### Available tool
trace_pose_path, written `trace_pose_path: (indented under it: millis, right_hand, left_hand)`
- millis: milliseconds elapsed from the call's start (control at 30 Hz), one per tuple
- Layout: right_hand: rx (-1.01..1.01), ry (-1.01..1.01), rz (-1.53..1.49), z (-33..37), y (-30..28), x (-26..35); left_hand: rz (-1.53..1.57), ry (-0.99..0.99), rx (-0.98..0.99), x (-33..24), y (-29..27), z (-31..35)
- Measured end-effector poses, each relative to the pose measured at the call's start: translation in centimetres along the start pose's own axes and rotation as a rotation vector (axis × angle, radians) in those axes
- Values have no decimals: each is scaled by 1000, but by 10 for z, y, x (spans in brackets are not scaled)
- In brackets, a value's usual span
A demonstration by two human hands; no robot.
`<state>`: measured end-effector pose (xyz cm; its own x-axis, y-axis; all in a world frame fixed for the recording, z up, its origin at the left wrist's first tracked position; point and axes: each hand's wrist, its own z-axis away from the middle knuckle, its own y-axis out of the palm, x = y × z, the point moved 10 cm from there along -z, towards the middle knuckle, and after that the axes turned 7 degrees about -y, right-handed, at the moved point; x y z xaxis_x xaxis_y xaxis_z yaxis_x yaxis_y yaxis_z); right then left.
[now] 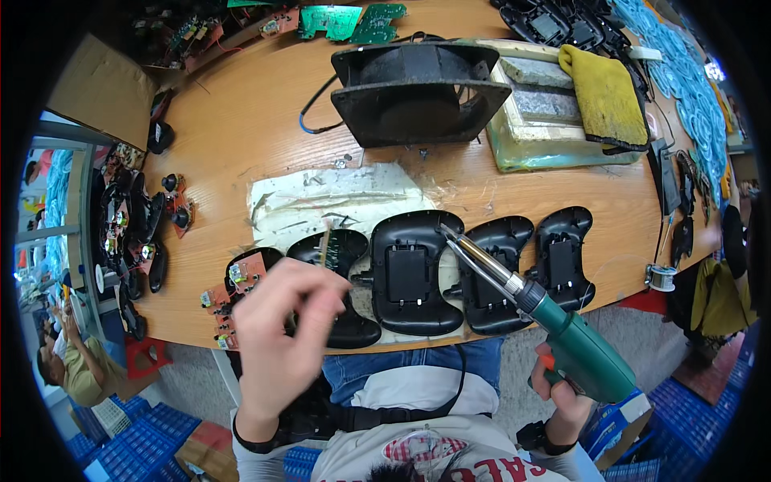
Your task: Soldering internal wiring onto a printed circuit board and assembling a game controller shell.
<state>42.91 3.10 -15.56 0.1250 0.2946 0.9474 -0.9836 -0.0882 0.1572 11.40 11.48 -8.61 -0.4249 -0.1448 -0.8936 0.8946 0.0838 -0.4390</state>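
Note:
A row of black game controller shells lies along the near table edge, among them a middle shell [393, 317], one to its right [502, 304] and a far-right one [565, 265]. My left hand [285, 329] is closed above the left shell [353, 325], its thumb and fingers pinched. A small green circuit board [329, 247] stands up edge-on from those fingers; the exact grip is hidden behind the hand. My right hand [566, 406] grips a green soldering gun [590, 357] with an orange trigger. The gun's metal tip points at the upper right of the middle shell; contact cannot be told.
Reddish circuit boards [249, 273] lie left of my left hand, more parts along the left edge. A black fan [422, 112] stands behind a pale sheet [321, 197]. Rightward are a box [530, 153] with a yellow cloth [606, 96] and a solder spool [661, 278].

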Motion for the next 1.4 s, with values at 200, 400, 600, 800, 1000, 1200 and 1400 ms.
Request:
trace_pose_path:
  millis: [200,400,600,800,1000,1200,1400]
  right_hand:
    - [-51,31,6,9,-3,1]
    - [-163,53,-114,12,-12,2]
    - [-141,48,-99,11,-7,1]
    - [-231,76,-81,13,-14,1]
    - [10,-40,631,6,-19,23]
    - [142,-149,785,-21,28,69]
    - [135,-1,745,-33,37,65]
  left_hand:
    - [-146,310,227,-23,65,6]
    - [-285,390,156,-43,29,8]
    - [61,71,-115,-26,-48,-8]
    - [-378,383,139,-37,27,12]
    - [-364,255,151,1,62,24]
    - [-438,244,107,2,63,21]
    - [-514,208,91,1,67,23]
